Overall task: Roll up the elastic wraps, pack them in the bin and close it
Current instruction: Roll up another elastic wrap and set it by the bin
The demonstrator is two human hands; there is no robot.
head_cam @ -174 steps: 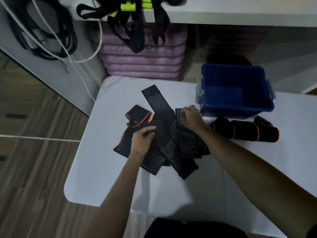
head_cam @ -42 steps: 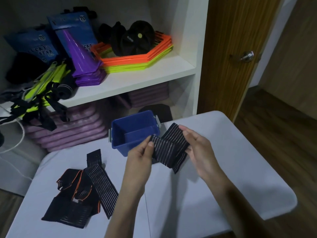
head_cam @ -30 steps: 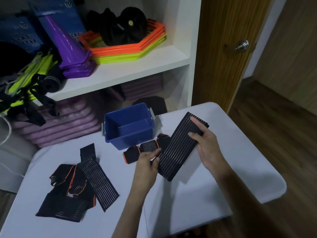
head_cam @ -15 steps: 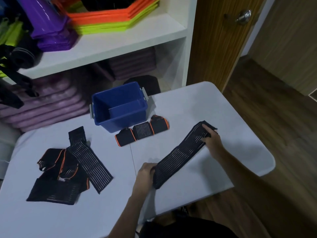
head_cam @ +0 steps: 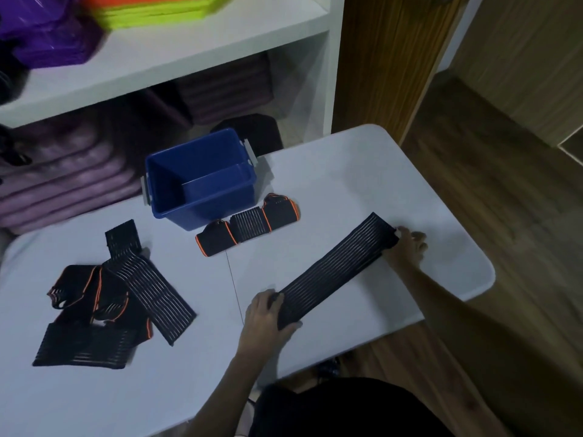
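Head cam, looking down at my white folding table. I've got one black striped elastic wrap laid out flat and stretched diagonally across the right half of the table. My left hand grips the near end, fingers curled over the fabric with the thumb underneath. My right hand pinches the far end, close to the table's right edge.

The blue bin sits toward the back of the table, open, grey latches on both short sides, and I can't see a lid on it. Just in front of it, almost touching its front wall, is a row of rolled wraps, black with orange trim.

Over on the left side there's a loose pile of unrolled wraps, some striped, some orange-edged, overlapping each other.

Behind the table is a white shelf unit with purple mats stacked underneath, a bit blurry. Wooden door on the right.
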